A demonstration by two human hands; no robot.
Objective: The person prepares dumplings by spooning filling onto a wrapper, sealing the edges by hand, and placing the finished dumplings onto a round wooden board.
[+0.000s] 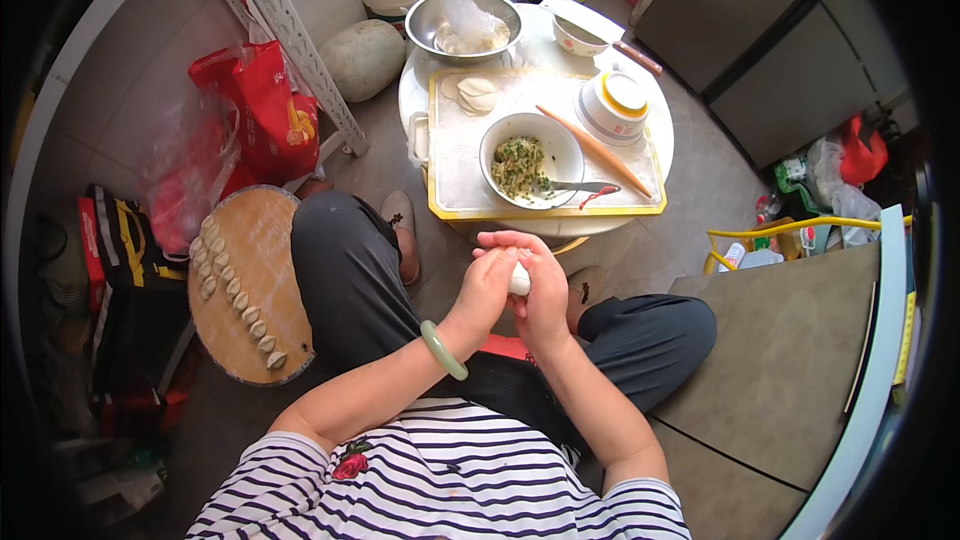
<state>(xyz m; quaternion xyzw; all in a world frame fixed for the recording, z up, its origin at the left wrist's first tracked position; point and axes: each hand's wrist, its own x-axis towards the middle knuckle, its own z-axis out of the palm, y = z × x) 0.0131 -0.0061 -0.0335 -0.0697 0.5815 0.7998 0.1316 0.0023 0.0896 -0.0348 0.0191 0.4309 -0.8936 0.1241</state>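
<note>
My left hand and my right hand press together around a white dough dumpling, just in front of the table's near edge. Beyond them, an enamel-like white bowl holds chopped green filling and a metal spoon. The bowl stands on a floured board with a yellow rim. A few round dough wrappers lie at the board's far left. To the bowl's right rests a tapered wooden rolling pin. On my left, rows of shaped dumplings sit on a round wooden board.
An upturned bowl stands on the board's right. Behind are a metal colander with dough and a plastic bag, and a patterned bowl with a cleaver across it. A red bag stands at left, a grey cabinet at right.
</note>
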